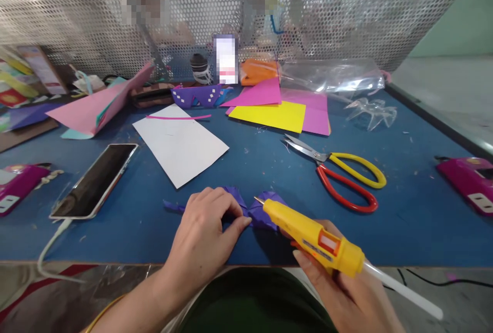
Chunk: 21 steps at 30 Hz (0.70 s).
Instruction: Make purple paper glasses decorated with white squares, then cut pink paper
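My left hand presses down on a folded purple paper piece near the front edge of the blue table, fingers pinching its middle. My right hand grips a yellow glue gun with a white glue stick poking out of its back. The metal nozzle points left and touches the purple paper just beside my left fingertips. Part of the paper is hidden under my left hand.
Red-and-yellow scissors lie to the right. A white sheet, a charging phone, yellow paper and pink paper lie further back. Magenta objects sit at both table edges. A perforated metal screen stands behind.
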Available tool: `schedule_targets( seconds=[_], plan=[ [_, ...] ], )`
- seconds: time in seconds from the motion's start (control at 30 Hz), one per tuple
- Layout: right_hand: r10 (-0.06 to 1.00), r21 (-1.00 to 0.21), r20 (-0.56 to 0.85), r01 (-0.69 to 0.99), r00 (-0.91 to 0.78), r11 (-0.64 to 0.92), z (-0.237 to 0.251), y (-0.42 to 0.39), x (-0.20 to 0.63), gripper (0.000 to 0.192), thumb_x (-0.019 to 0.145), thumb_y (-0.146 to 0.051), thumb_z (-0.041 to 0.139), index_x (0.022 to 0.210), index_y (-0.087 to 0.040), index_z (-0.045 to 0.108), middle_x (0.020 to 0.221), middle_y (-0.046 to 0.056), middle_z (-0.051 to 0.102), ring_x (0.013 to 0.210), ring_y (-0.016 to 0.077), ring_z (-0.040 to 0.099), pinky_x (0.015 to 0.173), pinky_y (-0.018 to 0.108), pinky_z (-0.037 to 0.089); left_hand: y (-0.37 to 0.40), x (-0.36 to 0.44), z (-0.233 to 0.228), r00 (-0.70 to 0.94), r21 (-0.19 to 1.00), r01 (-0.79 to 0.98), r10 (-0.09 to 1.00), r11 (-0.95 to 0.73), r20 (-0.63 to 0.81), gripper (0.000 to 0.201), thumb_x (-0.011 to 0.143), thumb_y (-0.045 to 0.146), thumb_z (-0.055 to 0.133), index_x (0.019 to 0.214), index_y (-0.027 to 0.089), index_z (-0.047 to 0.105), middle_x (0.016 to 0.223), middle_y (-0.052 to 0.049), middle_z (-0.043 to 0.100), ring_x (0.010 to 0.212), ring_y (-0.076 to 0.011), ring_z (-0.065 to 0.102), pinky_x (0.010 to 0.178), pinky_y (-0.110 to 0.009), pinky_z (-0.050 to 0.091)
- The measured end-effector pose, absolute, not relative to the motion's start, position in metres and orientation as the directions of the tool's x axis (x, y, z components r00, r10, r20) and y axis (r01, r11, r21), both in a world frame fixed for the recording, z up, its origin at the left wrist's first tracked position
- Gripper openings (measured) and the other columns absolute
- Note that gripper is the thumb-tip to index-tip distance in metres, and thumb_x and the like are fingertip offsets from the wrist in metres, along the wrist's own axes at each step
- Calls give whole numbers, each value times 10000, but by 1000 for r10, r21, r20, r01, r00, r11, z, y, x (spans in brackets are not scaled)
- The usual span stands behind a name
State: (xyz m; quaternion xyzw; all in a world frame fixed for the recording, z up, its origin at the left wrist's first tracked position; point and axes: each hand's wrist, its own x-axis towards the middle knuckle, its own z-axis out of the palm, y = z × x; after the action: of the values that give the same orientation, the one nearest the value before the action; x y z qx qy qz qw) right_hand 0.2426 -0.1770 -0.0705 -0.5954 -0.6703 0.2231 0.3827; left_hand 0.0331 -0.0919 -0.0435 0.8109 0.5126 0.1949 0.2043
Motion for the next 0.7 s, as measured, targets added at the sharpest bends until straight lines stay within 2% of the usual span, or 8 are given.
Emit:
schedule_targets(
  seconds=[0.27, 0.47, 0.6, 0.7],
  plan=[
    [976, -767, 218, 617, -10, 178, -69, -176, 242, 152, 942, -347, 526, 1041, -238, 562, 904, 28, 647, 802, 168, 676, 635, 249, 566, -90, 30, -42, 411, 531, 751, 907, -393, 91, 219, 874, 255, 659, 682, 216, 562, 744, 34, 639, 774, -192, 544, 732, -373, 364],
    [983, -791, 179, 588, -42, 169, -65, -176, 242, 145, 956, -353, 495, 1015, -235, 555, 827, 6, 638, 692, 136, 647, 611, 237, 557, -87, 10, -40, 413, 510, 756, 904, -410, 114, 164, 891, 297, 644, 736, 248, 625, 778, 54, 671, 773, -173, 581, 773, -372, 379],
    [990, -809, 139, 576, -1, 114, -65, -175, 251, 243, 938, -414, 519, 1054, -228, 624, 943, 52, 720, 830, 180, 707, 630, 242, 592, -93, 11, -39, 432, 463, 764, 889, -450, 151, 168, 888, 286, 651, 727, 245, 620, 772, 59, 674, 771, -177, 587, 773, -381, 359],
    [999, -851, -36, 523, 11, -37, -62, -173, 262, 371, 902, -492, 561, 1116, -216, 686, 1050, 78, 752, 975, 220, 721, 727, 266, 626, -99, 15, -41, 437, 474, 748, 883, -464, 173, 139, 890, 252, 645, 752, 251, 628, 786, 60, 679, 772, -175, 596, 775, -379, 359]
  ],
)
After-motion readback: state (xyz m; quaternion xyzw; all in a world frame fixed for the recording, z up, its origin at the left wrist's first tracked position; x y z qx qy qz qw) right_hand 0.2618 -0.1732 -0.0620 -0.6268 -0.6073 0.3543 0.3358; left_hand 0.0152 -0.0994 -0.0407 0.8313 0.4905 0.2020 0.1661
